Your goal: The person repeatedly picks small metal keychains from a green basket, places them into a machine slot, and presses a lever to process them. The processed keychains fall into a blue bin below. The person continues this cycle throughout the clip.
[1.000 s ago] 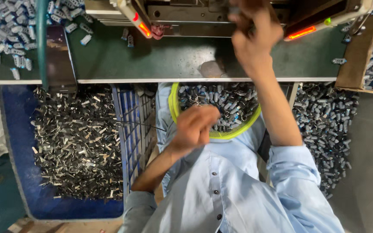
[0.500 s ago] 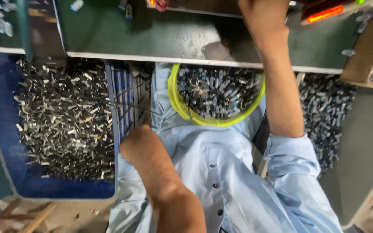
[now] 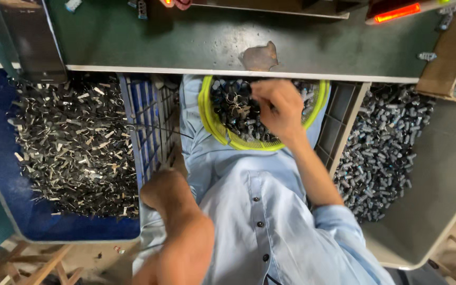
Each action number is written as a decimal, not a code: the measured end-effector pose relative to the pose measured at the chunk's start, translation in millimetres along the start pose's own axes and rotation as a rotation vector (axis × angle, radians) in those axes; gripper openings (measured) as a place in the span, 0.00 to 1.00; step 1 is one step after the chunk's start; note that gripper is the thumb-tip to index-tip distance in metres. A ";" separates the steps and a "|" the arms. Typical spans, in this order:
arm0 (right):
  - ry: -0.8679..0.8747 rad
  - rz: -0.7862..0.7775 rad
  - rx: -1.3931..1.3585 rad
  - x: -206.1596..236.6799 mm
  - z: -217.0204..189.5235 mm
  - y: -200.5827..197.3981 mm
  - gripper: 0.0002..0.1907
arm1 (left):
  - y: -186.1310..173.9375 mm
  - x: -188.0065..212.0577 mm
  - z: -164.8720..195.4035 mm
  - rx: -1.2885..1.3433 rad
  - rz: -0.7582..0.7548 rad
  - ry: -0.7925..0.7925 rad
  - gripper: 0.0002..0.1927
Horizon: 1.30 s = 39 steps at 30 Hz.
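Observation:
My right hand [image 3: 278, 108] reaches into a yellow-rimmed bowl [image 3: 209, 124] on my lap, which is full of small dark metal parts [image 3: 233, 113]. Its fingers are curled and pinched down among them. My left hand [image 3: 167, 192] is low on my lap, against the near corner of a blue crate [image 3: 149, 137]. The back of the hand faces me with the fingers curled under, so anything in it is hidden. A light blue shirt [image 3: 259, 211] covers my lap and arms.
The blue crate holds a heap of small metal clips [image 3: 75, 153]. A grey bin [image 3: 439, 174] on the right holds cylindrical metal pieces [image 3: 381, 158]. A green workbench [image 3: 201, 37] with a machine and a lit red lamp [image 3: 397, 11] runs across the top. A cardboard box [image 3: 449, 58] sits far right.
My right hand has come down from the machine on the bench into the yellow bowl. My left hand moved from the bowl to the crate's near corner.

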State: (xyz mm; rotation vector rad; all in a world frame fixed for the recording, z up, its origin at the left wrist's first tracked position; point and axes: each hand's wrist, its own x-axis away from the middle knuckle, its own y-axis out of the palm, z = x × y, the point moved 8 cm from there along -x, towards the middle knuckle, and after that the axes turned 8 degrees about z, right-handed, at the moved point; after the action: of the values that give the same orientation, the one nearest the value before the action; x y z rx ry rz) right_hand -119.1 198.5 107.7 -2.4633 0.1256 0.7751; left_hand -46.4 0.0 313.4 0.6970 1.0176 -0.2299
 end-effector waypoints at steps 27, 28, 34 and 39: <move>0.281 -0.035 -0.066 68.8 52.8 38.2 0.18 | -107.0 212.5 -172.9 -1.158 -0.093 -0.755 0.11; 0.279 -0.026 -0.074 68.8 50.6 37.3 0.18 | -109.6 213.7 -172.9 -1.142 -0.076 -0.773 0.10; 0.340 0.090 -0.199 77.7 53.4 37.8 0.16 | -117.6 224.8 -175.1 -1.087 -0.048 -0.866 0.08; 0.253 0.255 -0.289 78.3 61.2 22.0 0.15 | -116.6 227.9 -173.6 -1.115 -0.070 -0.846 0.07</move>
State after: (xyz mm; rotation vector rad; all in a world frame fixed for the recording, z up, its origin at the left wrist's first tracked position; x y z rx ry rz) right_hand -90.3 218.0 12.1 -2.8528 0.4579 0.6154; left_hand -105.2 51.4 14.2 -0.4517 0.2319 0.0182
